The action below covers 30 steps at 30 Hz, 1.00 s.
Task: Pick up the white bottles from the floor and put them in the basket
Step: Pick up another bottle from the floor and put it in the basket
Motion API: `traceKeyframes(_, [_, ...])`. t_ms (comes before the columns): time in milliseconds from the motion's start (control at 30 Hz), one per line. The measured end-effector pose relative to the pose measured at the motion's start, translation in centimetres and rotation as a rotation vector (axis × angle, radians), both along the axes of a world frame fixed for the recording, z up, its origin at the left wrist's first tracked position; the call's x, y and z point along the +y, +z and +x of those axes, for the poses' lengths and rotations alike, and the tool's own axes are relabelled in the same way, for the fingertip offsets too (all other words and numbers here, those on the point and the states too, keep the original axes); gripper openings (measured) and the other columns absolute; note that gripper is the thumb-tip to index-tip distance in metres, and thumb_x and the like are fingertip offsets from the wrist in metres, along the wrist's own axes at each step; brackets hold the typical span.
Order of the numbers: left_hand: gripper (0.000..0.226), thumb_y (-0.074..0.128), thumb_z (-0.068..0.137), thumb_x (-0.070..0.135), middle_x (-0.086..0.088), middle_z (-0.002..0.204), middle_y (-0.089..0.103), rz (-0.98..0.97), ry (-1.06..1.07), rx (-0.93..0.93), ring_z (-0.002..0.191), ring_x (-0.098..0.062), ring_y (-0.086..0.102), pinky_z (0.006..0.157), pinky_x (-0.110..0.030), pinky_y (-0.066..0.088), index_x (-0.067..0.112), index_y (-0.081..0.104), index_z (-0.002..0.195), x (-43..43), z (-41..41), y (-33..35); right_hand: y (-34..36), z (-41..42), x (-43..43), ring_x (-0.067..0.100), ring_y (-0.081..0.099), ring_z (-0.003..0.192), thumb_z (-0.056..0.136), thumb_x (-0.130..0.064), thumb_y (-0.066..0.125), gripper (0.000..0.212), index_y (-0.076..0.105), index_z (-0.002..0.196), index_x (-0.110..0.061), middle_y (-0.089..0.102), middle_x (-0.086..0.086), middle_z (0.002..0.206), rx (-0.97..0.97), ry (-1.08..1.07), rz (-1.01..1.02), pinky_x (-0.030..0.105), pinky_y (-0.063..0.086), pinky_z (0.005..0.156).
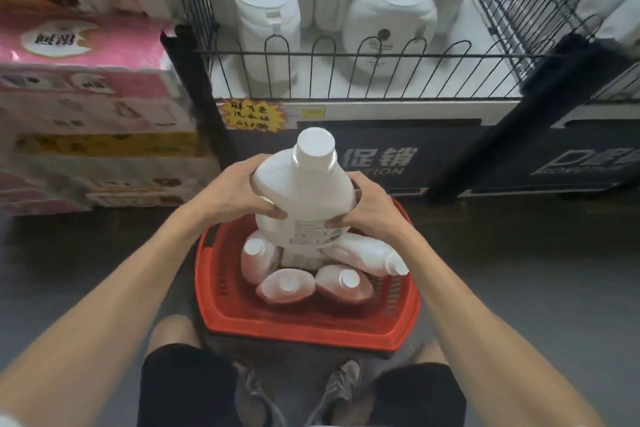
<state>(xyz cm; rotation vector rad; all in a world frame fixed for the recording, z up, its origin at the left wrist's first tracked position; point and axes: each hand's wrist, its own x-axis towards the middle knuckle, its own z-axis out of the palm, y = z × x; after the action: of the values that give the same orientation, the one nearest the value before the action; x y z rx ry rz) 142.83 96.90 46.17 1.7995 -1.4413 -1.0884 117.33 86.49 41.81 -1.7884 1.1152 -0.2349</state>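
Nearest the camera are two grey laced shoes [337, 388] and the hems of black shorts [183, 388], on a dark, smooth floor [519, 270]. Just ahead of the toes sits the red plastic basket [301, 329] with a thick rounded rim and slotted walls. Four white bottles lie inside it, glossy and round-shouldered with flat screw caps: one at the left [258, 260], two side by side at the near end [287, 286] [346, 282], and one tilted against the right wall [370, 255].

Above these, over the basket's far half, a larger white bottle [304, 198] is held upright, cap up, with a printed label on its lower side. The left hand [239, 194] wraps its left flank, thumb across the front; the right hand [370, 215] clasps the right flank, thumb on the label — both hold it firmly.

Beyond is a black-framed shelf with a low wire fence [346, 69] of arched loops, and big white jugs [391, 28] stand behind it. A yellow starburst tag [251, 114] hangs on the shelf edge. To the left are stacked soft pink packs [86, 55].
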Motion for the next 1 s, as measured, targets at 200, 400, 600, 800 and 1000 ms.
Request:
traceKeyframes(200, [0.077, 0.093, 0.056, 0.018, 0.018, 0.115, 0.069, -0.034, 0.016, -0.034, 0.109, -0.004, 0.064, 0.095, -0.039, 0.054, 0.036, 0.062, 0.125, -1.0, 1.1, -11.8, -11.9, 1.0, -1.4, 0.010, 0.063, 0.111, 0.050, -0.043, 0.096, 0.082, 0.057, 0.121, -0.043, 0.068, -0.019, 0.113, -0.013, 0.016, -0.057, 0.048, 0.056, 0.096])
traceKeyframes(400, [0.077, 0.095, 0.059, 0.008, 0.021, 0.112, 0.069, -0.125, 0.035, -0.059, 0.105, 0.003, 0.063, 0.083, -0.015, 0.050, 0.034, 0.063, 0.124, -2.2, 2.1, -22.8, -22.9, 1.9, -2.9, 0.011, 0.063, 0.112, 0.049, -0.046, 0.095, 0.083, 0.055, 0.122, -0.047, 0.067, -0.021, 0.115, -0.038, 0.018, -0.168, 0.048, 0.054, 0.100])
traceKeyframes(600, [0.086, 0.094, 0.060, 0.015, 0.027, 0.121, 0.063, -0.114, 0.030, -0.031, 0.112, 0.008, 0.057, 0.090, -0.021, 0.049, 0.041, 0.056, 0.132, -2.0, 1.4, -26.1, -26.3, 1.7, -2.8, 0.012, 0.063, 0.113, 0.053, -0.034, 0.098, 0.081, 0.059, 0.125, -0.041, 0.068, -0.021, 0.116, -0.071, -0.017, -0.152, 0.047, 0.052, 0.103])
traceKeyframes(800, [0.080, 0.093, 0.062, 0.012, 0.019, 0.121, 0.065, -0.079, 0.029, -0.026, 0.113, -0.004, 0.061, 0.094, -0.029, 0.053, 0.034, 0.058, 0.130, -3.2, 1.9, -25.8, -26.4, 2.1, -3.9, 0.012, 0.063, 0.114, 0.052, -0.040, 0.096, 0.084, 0.058, 0.127, -0.039, 0.067, -0.018, 0.118, -0.062, 0.005, -0.102, 0.049, 0.056, 0.099])
traceKeyframes(1000, [0.084, 0.092, 0.064, 0.010, 0.017, 0.126, 0.061, -0.116, 0.107, 0.020, 0.118, -0.004, 0.057, 0.099, -0.033, 0.050, 0.035, 0.054, 0.134, -4.4, 1.3, -26.8, -27.7, 2.6, -4.8, 0.013, 0.064, 0.115, 0.050, -0.036, 0.097, 0.084, 0.057, 0.123, -0.034, 0.068, -0.014, 0.119, -0.068, -0.047, -0.041, 0.049, 0.057, 0.098])
